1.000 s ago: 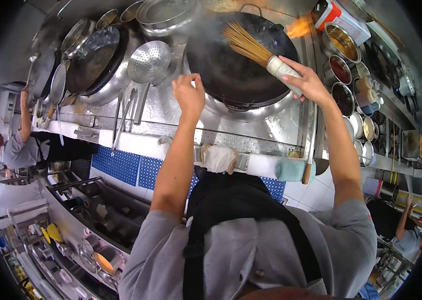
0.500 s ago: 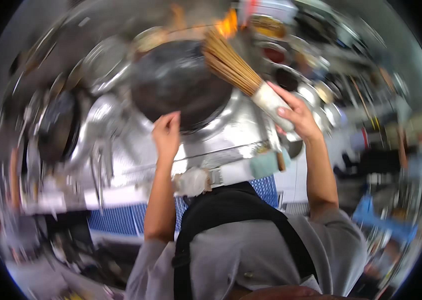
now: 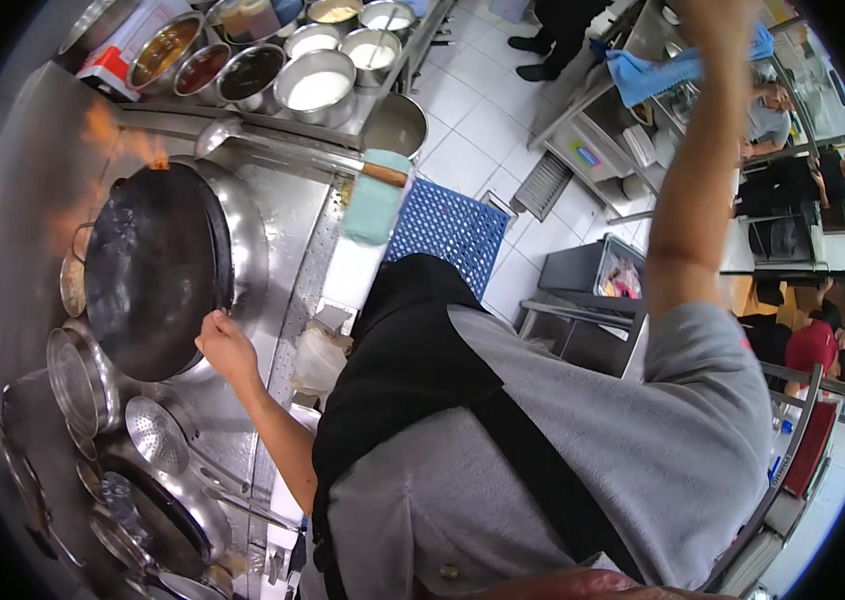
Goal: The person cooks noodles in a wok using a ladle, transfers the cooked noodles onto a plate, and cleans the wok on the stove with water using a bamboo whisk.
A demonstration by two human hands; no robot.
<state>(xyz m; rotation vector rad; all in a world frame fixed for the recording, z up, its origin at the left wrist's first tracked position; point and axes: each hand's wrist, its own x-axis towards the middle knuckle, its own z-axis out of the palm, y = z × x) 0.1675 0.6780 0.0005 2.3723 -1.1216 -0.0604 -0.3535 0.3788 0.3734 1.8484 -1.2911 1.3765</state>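
Note:
A dark wok (image 3: 148, 270) rests tilted on a steel burner ring at the left, with orange flames (image 3: 128, 140) at its far edge. My left hand (image 3: 228, 348) is closed at the wok's near rim, its fingers around the edge there. My right arm stretches far out to the upper right, over the aisle. The right hand (image 3: 718, 25) is blurred and cut by the top edge, so its fingers cannot be made out. No bamboo brush shows in this view. A ladle (image 3: 273, 150) with a wooden handle end lies across the stove beyond the wok, next to a green cloth (image 3: 371, 210).
Metal pots of sauces and white contents (image 3: 315, 88) stand at the upper left. A perforated strainer (image 3: 157, 435) and a second wok (image 3: 148, 515) sit nearer on the stove. A blue mat (image 3: 448, 235) lies on the floor. Steel shelving with a blue cloth (image 3: 658, 75) and other people are at right.
My view has swung right, so the wok now sits at the left. My right hand, which held a bamboo brush, has moved out to the upper right. My left hand stays at the wok's rim.

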